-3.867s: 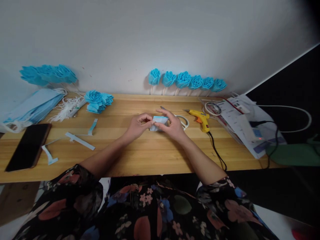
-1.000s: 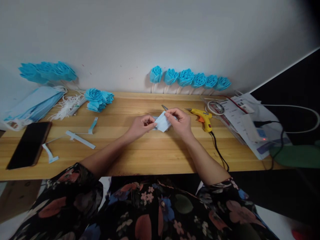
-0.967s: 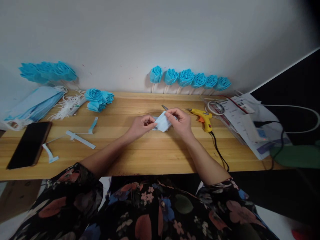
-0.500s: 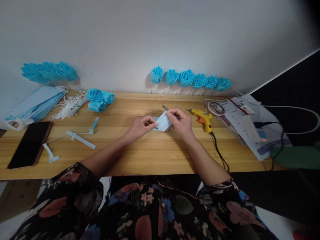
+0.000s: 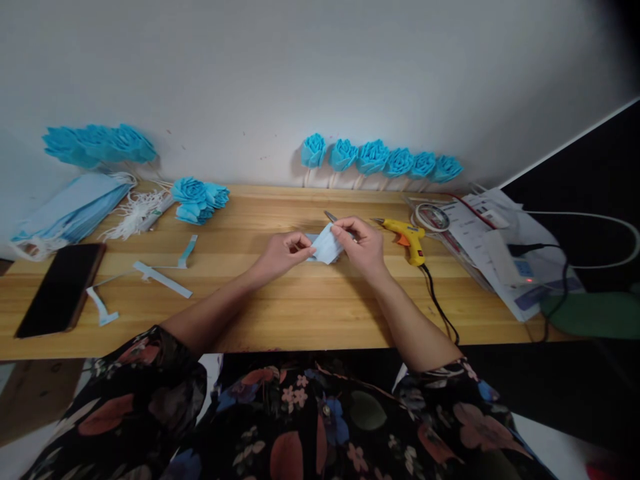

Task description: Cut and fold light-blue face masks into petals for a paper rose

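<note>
Over the middle of the table, a small light blue fabric piece [image 5: 327, 245] is stretched at a slant between my two hands. My left hand [image 5: 281, 257] pinches its left corner between thumb and forefinger. The upper right edge is pinched by my right hand [image 5: 361, 245]. A pointed grey metal tip [image 5: 330, 217] sticks out beyond the right fingers; the rest of that tool is hidden by the hand. Beneath the held piece, another blue piece [image 5: 314, 258] lies on the wood, partly covered.
A yellow glue gun [image 5: 407, 235] lies right of my hands, near papers [image 5: 463, 233] and a power strip [image 5: 507, 259]. Blue fabric roses [image 5: 373, 157] line the wall. Leftward are more roses [image 5: 193, 197], face masks [image 5: 75, 207], white ear loops [image 5: 137, 212], fabric strips [image 5: 163, 279] and a phone [image 5: 61, 288].
Hardly anything differs. The fabric piece has shifted very slightly between my fingers, and both hands keep their pinch in the same place.
</note>
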Action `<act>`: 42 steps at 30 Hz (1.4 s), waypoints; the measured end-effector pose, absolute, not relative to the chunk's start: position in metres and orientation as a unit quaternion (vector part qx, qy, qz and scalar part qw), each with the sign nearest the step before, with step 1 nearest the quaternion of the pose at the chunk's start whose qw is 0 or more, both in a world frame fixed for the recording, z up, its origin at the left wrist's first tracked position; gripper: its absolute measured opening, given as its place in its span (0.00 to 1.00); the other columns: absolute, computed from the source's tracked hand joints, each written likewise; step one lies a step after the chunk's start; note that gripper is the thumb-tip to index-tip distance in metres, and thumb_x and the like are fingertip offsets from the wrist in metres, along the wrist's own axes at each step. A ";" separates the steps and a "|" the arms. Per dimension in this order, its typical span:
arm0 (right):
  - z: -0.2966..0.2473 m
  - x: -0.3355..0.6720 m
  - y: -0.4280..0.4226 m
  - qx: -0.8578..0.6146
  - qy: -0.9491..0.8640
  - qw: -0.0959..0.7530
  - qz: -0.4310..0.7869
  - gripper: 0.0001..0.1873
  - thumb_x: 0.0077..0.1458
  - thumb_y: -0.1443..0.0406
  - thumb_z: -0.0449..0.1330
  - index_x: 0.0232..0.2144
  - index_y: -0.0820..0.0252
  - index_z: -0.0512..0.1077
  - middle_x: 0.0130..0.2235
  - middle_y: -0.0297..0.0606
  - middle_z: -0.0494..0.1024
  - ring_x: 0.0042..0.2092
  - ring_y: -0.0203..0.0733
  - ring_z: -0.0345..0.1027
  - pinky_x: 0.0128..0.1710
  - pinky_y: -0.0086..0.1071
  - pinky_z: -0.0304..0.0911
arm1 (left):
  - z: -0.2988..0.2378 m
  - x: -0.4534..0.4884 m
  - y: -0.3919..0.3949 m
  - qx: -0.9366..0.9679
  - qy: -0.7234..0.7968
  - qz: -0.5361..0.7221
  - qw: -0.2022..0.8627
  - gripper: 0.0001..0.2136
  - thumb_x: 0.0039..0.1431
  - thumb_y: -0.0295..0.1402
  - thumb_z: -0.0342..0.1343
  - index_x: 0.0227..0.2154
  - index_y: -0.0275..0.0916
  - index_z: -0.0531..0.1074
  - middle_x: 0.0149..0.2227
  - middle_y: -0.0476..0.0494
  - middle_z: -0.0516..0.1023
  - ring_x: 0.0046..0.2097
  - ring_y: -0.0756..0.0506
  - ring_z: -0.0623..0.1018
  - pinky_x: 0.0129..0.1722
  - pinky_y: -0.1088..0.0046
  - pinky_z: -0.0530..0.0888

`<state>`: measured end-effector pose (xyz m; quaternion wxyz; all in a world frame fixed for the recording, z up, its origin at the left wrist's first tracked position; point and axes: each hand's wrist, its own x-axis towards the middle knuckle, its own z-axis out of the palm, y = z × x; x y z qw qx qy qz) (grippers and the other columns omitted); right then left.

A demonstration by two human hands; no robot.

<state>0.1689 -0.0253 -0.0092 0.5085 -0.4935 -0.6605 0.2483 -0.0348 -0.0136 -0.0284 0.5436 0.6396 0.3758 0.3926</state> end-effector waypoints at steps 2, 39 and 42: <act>-0.009 0.169 -0.026 -0.484 -0.680 0.505 0.219 0.08 0.60 0.60 0.62 0.31 0.56 0.77 0.33 0.35 0.81 0.36 0.40 0.73 0.40 0.37 0.69 | -0.026 -0.036 -0.012 0.654 0.372 0.389 0.531 0.08 0.54 0.35 0.64 0.26 0.37 0.75 0.27 0.48 0.77 0.28 0.51 0.73 0.30 0.74 0.69; -0.012 0.163 -0.027 -0.479 -0.727 0.435 0.229 0.25 0.57 0.61 0.61 0.57 0.54 0.71 0.39 0.38 0.80 0.40 0.46 0.74 0.46 0.42 0.70 | -0.025 -0.036 -0.010 0.500 0.348 0.491 0.623 0.19 0.52 0.45 0.70 0.28 0.37 0.68 0.28 0.51 0.77 0.27 0.50 0.80 0.30 0.74 0.79; -0.013 0.163 -0.027 -0.474 -0.721 0.446 0.237 0.24 0.57 0.62 0.61 0.57 0.53 0.71 0.38 0.36 0.80 0.40 0.45 0.75 0.47 0.41 0.70 | -0.026 -0.036 -0.009 0.491 0.323 0.509 0.628 0.18 0.55 0.44 0.69 0.30 0.37 0.68 0.33 0.49 0.79 0.32 0.50 0.81 0.35 0.72 0.81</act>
